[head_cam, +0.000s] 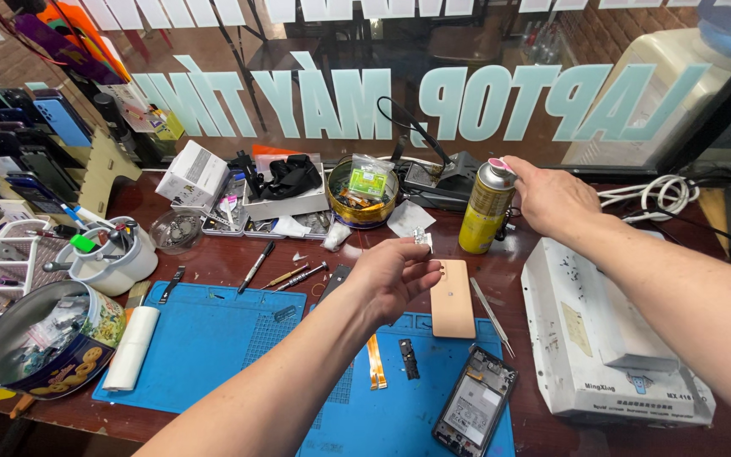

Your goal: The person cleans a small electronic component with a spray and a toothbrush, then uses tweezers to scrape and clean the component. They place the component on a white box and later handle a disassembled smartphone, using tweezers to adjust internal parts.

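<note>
Right hand (552, 199): reaches to the yellow spray can (485, 208), fingertips resting on its cap; fingers bent over the top, not wrapped around the body.
Spray can: stands upright at the back of the wooden bench (239, 254), just behind the blue work mat (213, 338); long axis vertical, pink-and-white cap pointing up.
Left hand (391, 275): raised above the mat, thumb and forefinger pinched on a small silvery packet (422, 239); other fingers loosely curled.
Peach phone back cover (452, 298): lies flat on the mat just right of the left hand; long axis runs from the near edge toward the window, camera hole at the far end.
Opened phone (474, 399): lies on the mat near its front edge, insides up, long axis tilted slightly rightward.
Tweezers (492, 315): beside the cover, tips toward the near right.
Orange flex cable (376, 362): on the mat, lengthwise toward the viewer.
White machine (611, 338): under the right forearm, right of the mat.
</note>
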